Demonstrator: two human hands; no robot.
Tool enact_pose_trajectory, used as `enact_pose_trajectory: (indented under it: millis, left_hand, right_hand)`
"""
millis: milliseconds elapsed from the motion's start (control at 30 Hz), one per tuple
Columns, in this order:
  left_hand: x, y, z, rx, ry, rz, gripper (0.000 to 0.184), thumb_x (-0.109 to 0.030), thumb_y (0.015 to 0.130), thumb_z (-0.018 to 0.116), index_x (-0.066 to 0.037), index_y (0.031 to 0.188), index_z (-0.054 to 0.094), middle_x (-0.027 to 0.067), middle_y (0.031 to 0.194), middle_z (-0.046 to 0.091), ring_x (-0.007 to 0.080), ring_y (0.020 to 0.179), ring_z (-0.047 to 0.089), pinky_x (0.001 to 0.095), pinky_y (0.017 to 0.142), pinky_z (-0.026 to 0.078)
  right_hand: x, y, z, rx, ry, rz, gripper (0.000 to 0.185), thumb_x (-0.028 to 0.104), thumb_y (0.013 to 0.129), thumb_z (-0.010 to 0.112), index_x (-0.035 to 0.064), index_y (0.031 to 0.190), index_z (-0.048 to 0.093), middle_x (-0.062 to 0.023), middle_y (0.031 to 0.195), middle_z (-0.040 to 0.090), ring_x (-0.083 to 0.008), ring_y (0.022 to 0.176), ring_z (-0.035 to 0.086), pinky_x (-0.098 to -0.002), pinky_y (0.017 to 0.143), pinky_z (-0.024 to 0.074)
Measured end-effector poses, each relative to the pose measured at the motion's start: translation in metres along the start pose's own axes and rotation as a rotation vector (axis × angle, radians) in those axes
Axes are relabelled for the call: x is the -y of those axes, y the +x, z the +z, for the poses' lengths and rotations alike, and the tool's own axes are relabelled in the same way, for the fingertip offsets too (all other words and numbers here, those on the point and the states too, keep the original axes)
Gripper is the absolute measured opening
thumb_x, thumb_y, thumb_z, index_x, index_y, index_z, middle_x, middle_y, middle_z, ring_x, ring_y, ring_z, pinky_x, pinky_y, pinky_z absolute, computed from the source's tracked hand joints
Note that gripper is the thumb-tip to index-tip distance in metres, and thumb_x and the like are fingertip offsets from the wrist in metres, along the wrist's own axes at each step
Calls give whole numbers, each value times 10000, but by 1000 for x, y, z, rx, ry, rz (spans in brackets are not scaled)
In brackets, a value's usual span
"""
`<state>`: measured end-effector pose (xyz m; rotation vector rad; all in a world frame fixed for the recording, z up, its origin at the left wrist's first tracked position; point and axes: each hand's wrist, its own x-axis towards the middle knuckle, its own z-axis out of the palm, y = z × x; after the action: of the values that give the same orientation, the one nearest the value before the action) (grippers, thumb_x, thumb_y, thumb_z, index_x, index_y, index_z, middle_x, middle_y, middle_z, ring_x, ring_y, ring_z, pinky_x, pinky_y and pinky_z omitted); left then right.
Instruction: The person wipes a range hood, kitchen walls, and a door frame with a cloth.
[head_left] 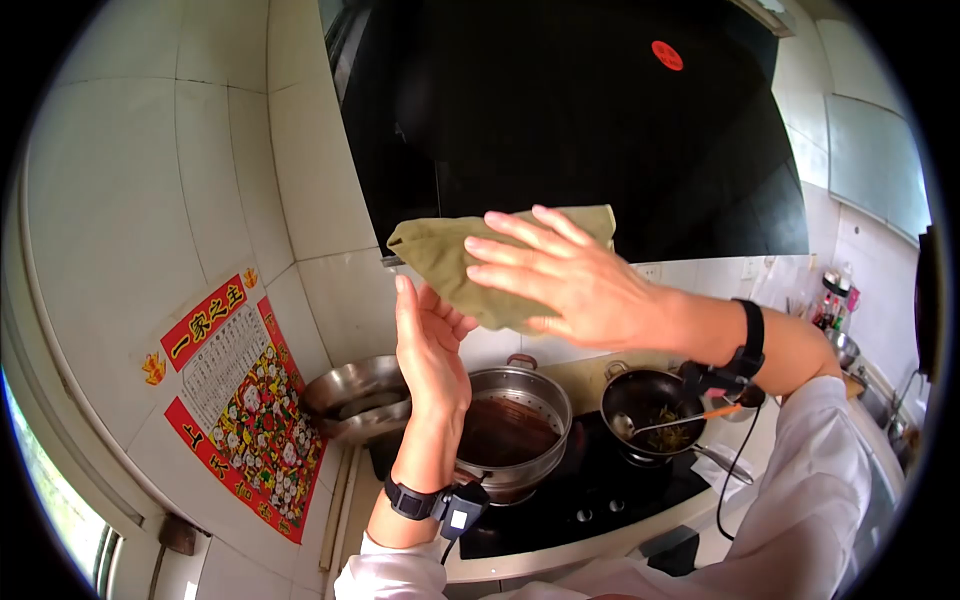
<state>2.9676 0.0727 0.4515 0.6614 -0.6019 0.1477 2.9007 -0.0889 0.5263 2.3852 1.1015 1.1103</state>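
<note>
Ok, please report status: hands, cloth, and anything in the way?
Right hand spread over green cloth; left hand at its lower edge, grip unclear. Cloth in front of black range hood. Nothing visibly blocking the hands.

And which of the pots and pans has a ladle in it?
The black wok, furthest right in the picture: an orange-handled ladle lies in it. I see none in the steel steamer pot or steel pan.
</note>
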Motion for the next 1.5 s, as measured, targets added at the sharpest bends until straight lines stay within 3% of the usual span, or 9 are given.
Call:
enact_pose_trajectory:
  millis: [300,467,633,900,1100,1133,1233,1333,1500]
  left_hand:
    - [-13,-4,6,84,95,-52,745,-648,934,228,25,1082,511,240,1005,642,290,968,643,311,726,506]
    - [-5,-2,1,-31,42,-71,759,-683,903,302,26,1089,501,57,838,527,187,715,552,319,713,500]
    - [-13,-5,5,111,168,-40,804,-674,920,208,40,1151,495,215,1015,637,276,984,628,311,748,494]
    - [-14,-4,6,114,224,-10,757,-622,949,195,38,1119,526,186,981,655,248,972,632,305,743,490]
    - [-13,0,4,131,317,35,402,-369,968,466,5,1055,584,148,954,677,208,916,659,272,697,508]
    - [-13,0,6,108,264,25,250,-235,941,545,-12,1039,603,133,940,686,193,893,668,253,678,513]
    - [-8,3,0,130,296,17,293,-249,941,560,-3,1099,585,130,968,680,206,938,656,282,731,492]
    - [-8,4,1,140,271,11,252,-220,939,559,-9,1070,596,127,952,684,196,907,666,266,699,502]
    - [-7,6,-2,159,245,4,233,-212,942,550,-13,1049,606,128,942,689,195,893,671,259,679,510]
  right_hand:
    - [-55,51,-3,-209,-296,-13,441,275,912,512,51,1290,480,-118,1439,379,-282,1384,256,-513,1072,254]
    - [-11,22,-5,20,-1,2,514,260,858,598,77,1321,471,-94,1456,357,-266,1394,243,-521,1121,203]
    - [-98,78,-31,-141,-209,13,498,329,917,505,99,1348,403,-103,1433,385,-288,1369,287,-515,1073,266]
    - [-240,155,-118,-61,-377,638,547,455,942,383,142,1390,383,-115,1482,312,-315,1388,230,-519,1092,218]
    - [-204,117,-78,-374,-370,249,478,426,885,484,89,1217,552,-157,1306,508,-313,1195,484,-434,973,387]
    - [-204,112,-83,-224,-337,396,475,369,931,471,154,1352,425,-158,1440,362,-346,1281,389,-430,995,395]
    - [-123,39,-44,-234,-295,-30,479,282,891,535,79,1313,435,-164,1367,435,-371,1284,376,-468,1015,327]
    - [-38,-17,-27,12,-81,13,618,174,771,685,62,1327,440,-120,1441,374,-304,1382,270,-498,1111,224]
    - [-66,23,-31,-122,-167,-148,472,127,731,676,51,1178,546,-132,1347,471,-332,1274,411,-469,987,383]
